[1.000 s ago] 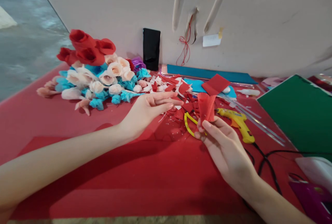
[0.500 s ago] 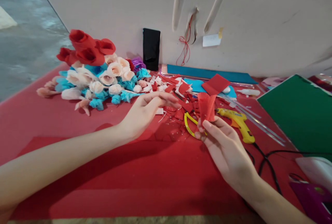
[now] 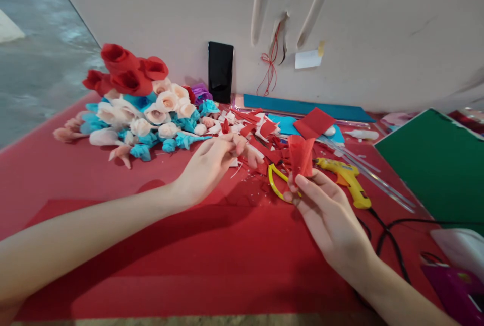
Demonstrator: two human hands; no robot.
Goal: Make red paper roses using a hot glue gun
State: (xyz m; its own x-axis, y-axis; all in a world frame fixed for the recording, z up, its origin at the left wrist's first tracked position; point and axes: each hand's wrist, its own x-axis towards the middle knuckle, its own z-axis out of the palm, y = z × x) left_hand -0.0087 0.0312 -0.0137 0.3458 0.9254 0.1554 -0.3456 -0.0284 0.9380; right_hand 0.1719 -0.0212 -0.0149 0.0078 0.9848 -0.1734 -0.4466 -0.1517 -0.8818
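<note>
My right hand pinches a rolled red crepe paper flower at its base between thumb and fingers, its flared end pointing up. To the left, my left hand hovers over the paper scraps, its fingers bent and spread apart, slightly blurred. I see nothing held in it. Beneath the right hand lies a pair of yellow-handled scissors or pliers, partly hidden. A yellow glue gun rests just right of the flower.
Red, white and blue paper flowers are heaped at the left. A black phone leans on the wall. Clear glue sticks and a green board lie right. A black cord runs past my right wrist.
My left hand's fingers have gone from stretched out together to bent and parted, in nearly the same place. The right hand and the red flower have hardly moved.
</note>
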